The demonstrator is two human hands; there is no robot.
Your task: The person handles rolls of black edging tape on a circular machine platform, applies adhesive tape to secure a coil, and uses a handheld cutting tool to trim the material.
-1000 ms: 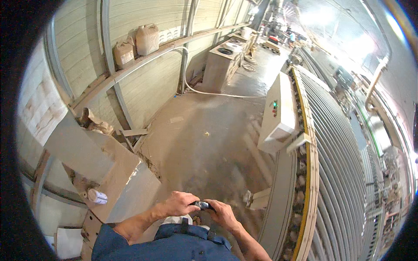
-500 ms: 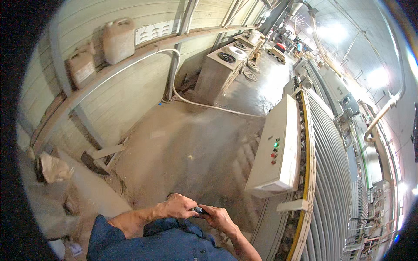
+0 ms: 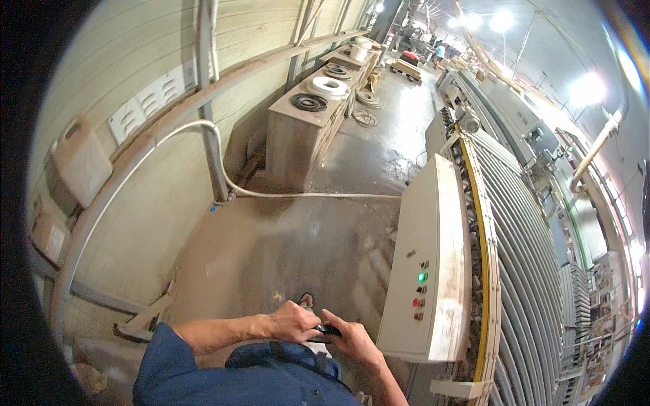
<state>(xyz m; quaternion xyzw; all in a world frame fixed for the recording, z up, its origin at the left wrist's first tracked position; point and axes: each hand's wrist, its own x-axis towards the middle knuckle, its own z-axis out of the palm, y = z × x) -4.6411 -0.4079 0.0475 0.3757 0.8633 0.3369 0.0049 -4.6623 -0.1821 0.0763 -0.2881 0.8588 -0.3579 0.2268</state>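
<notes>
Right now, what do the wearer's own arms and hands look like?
The left hand and right hand are bare, with no gloves or watch visible. The left sleeve is short and dark blue, like the shirt; the right sleeve is out of view.

Matt cloth shirt (image 3: 223, 386), smooth metal rollers (image 3: 518, 260)

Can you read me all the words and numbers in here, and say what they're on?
I don't copy out writing, but here's where it shows:
Grey machine housing: a short dark marking, small.
Lower plastic jug: pale label, too blurred to read.
White control box: any marks by its buttons are too small.
Held dark object: no writing I can make out.
</notes>
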